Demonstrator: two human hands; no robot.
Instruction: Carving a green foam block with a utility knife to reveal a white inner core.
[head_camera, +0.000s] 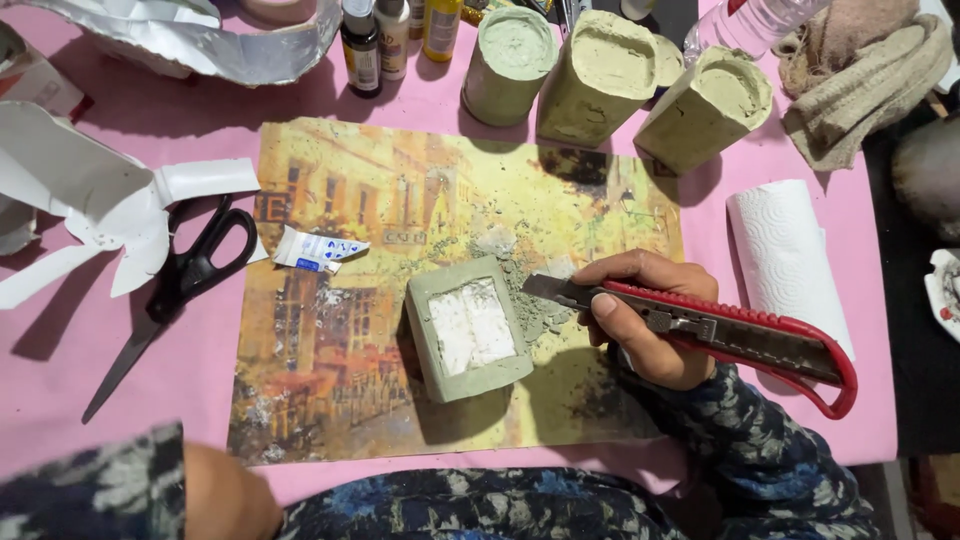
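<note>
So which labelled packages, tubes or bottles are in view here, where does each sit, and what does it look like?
Small white squeezed tube with blue markings: on the printed yellow-orange sheet, beside the black scissors.
Dark glass bottle with pale label: top edge, on the pink table.
White bottle: just right of it.
Yellow bottle: next right.
Clear plastic water bottle: top right, label partly visible.

Home craft table, hobby setup rather than a workshop. Pink tablecloth (800, 150) covers it, with a printed yellow street-scene sheet (350, 330) laid down as a work mat. Craft supplies all around: small paint bottles (392, 38), green cast blocks (600, 75), black scissors (185, 275), a small white tube (318, 250), crumpled foil (200, 40), paper towel roll (785, 260), rags (860, 85).
</note>
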